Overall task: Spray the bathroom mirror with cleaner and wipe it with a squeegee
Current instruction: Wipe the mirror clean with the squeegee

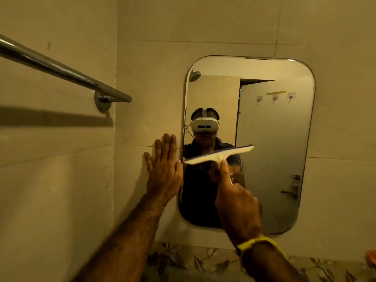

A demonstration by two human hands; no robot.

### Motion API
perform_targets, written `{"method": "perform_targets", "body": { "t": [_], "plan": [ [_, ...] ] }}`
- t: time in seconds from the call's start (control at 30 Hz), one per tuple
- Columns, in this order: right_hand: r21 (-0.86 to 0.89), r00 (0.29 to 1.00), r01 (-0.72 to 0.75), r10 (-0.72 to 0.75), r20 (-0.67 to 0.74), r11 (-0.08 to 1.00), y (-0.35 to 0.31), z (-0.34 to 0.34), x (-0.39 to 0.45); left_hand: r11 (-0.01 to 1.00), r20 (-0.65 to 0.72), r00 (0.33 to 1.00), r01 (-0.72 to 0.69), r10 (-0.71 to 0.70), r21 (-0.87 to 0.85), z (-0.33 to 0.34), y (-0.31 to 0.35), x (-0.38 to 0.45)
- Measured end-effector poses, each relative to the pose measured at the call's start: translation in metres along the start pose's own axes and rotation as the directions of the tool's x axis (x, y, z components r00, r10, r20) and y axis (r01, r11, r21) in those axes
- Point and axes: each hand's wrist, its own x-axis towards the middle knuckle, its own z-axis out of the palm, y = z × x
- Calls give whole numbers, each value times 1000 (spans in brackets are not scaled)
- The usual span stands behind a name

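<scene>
Right hand (238,202) hides squeegee (218,154) handle against mirror (274,139).

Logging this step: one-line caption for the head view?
Right hand holds white squeegee against rounded wall mirror; left hand flat on beige tile.

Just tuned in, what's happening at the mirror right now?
A person is wiping the bathroom mirror. The right hand grips a white squeegee, its blade tilted across the lower left part of the glass. The left hand lies flat, fingers spread, on the tiled wall beside the mirror's left edge. No spray bottle is in view.
</scene>
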Motion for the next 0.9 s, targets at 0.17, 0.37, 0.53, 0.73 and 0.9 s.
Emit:
{"method": "perform_targets", "body": {
  "t": [0.17,0.37,0.53,0.73,0.9],
  "plan": [
    [46,985,-6,14,-170,999,-4,-21,60,994,-47,997,69,-66,81,10,12,-1],
    [49,995,-27,32,-93,998,6,-13,35,989,-48,989,139,-137,41,13,22,1],
    [-8,998,-34,33,-55,999,28,-12,-1,996,-25,997,79,-77,53,15,14,-1],
    [73,971,-165,175,-164,984,37,-40,59,985,-55,990,135,-130,106,20,29,-3],
    [11,990,-140,140,-19,990,50,-21,-20,993,-12,996,89,-88,77,26,26,-19]
  ]
}}
